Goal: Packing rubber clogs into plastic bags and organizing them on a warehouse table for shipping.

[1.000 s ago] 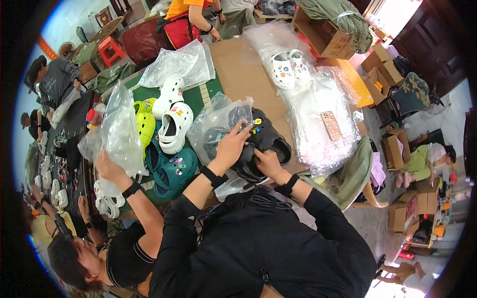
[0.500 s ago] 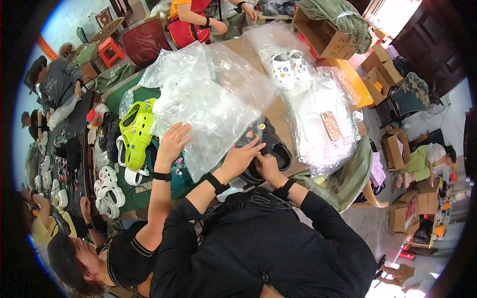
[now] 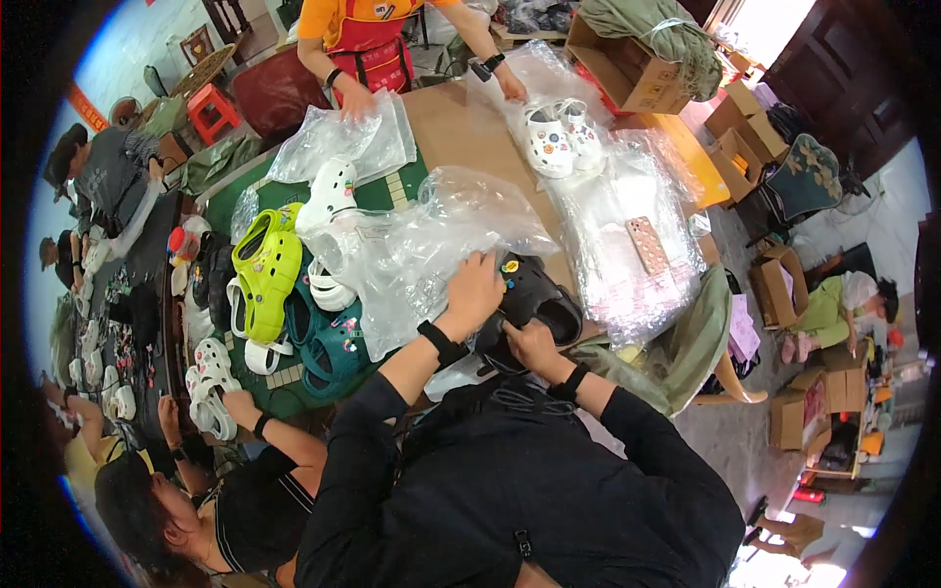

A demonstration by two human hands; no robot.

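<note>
My left hand (image 3: 474,294) is closed at the near edge of a clear plastic bag (image 3: 417,255), its fingertips partly hidden against the film. Beside it, a pair of black clogs (image 3: 537,289) with small charms lies at the table edge before me. My right hand (image 3: 534,348) grips the near end of the black clogs, fingers curled in. To the left are a lime green pair of clogs (image 3: 263,284), a dark teal pair (image 3: 333,358) and a white clog (image 3: 328,191) with charms.
At the right, a patterned phone (image 3: 648,245) lies on a stack of clear bags (image 3: 622,294), below white clogs (image 3: 551,145). A co-worker in a red apron (image 3: 368,49) reaches over the far side. Another person's hand (image 3: 240,407) holds white clogs (image 3: 209,377) at left.
My left hand has shifted off the black clogs' charms to the bag's edge. The bag has crumpled, uncovering teal and white clogs. The left co-worker's hand withdrew to white clogs; the far co-worker leaned in.
</note>
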